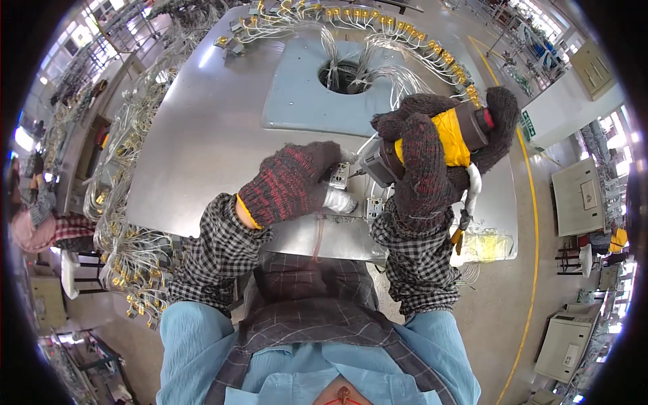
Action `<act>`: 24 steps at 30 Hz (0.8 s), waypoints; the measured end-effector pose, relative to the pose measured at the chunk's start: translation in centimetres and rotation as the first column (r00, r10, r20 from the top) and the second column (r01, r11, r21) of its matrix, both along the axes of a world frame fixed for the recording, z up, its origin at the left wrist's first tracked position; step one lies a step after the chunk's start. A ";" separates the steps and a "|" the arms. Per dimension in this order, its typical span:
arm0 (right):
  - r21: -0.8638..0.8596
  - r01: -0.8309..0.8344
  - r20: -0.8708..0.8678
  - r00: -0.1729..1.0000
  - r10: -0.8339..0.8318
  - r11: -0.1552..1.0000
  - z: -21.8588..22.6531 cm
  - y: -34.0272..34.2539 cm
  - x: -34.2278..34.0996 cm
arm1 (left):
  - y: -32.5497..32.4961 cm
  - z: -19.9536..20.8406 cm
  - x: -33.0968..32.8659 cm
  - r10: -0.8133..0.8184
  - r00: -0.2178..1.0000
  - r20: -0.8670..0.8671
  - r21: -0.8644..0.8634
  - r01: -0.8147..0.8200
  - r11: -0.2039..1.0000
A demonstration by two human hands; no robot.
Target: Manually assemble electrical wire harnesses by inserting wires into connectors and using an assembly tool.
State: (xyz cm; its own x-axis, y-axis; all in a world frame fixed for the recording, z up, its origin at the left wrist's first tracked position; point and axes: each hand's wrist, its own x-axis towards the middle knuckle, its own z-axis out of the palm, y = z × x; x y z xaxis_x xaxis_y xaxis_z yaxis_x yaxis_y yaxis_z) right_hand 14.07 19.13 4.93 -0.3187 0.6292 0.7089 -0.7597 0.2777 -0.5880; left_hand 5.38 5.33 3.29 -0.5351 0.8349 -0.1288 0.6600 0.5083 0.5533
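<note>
My left hand (290, 182), in a dark knitted glove with red flecks and pale wrapped fingertips, pinches a small metal terminal block (339, 177) above the near part of the metal table. My right hand (432, 162), gloved alike, is wrapped round a dark power screwdriver (382, 164) bound with yellow tape. Its bit points left and reaches the block's side; whether it sits in a screw is too small to tell. A second metal block (374, 208) is near my right wrist. A white wire (366, 144) rises behind the held block.
The metal table (196, 148) bears a blue-grey plate (290, 88) with a round hole (344, 77), from which bundled white wires (398, 77) run to several yellow-ended blocks (405, 28) along the far edge. More bundled wires (128, 236) hang at the left. Another person (50, 226) is far left.
</note>
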 end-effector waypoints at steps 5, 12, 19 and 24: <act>0.058 -0.033 -0.029 0.999 0.034 0.998 0.1 0.6 0.4 | -0.5 -0.1 0.3 -0.004 1.000 0.021 0.137 0.001 0.991; 0.128 -0.052 0.002 0.999 0.053 0.990 -0.8 -0.2 -0.1 | 0.0 -0.4 0.5 0.031 1.000 0.000 -0.069 -0.031 0.997; 0.406 -0.022 0.008 1.000 0.021 0.913 -0.5 -0.6 -1.3 | -1.5 -1.6 -6.6 -0.337 0.941 0.041 0.412 0.292 0.863; -0.077 -0.544 0.026 0.837 0.547 0.835 -2.7 0.4 -0.2 | 6.4 -3.9 -17.0 0.063 0.785 -0.617 0.240 0.112 0.964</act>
State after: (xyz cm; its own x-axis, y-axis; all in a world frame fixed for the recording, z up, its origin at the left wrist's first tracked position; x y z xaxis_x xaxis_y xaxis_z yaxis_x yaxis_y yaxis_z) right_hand 13.82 19.54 2.27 -0.6543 0.3872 0.6496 -0.7491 -0.2137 -0.6270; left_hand -11.63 11.75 -0.58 -0.4050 0.8046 0.4342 0.9120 0.3890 0.1298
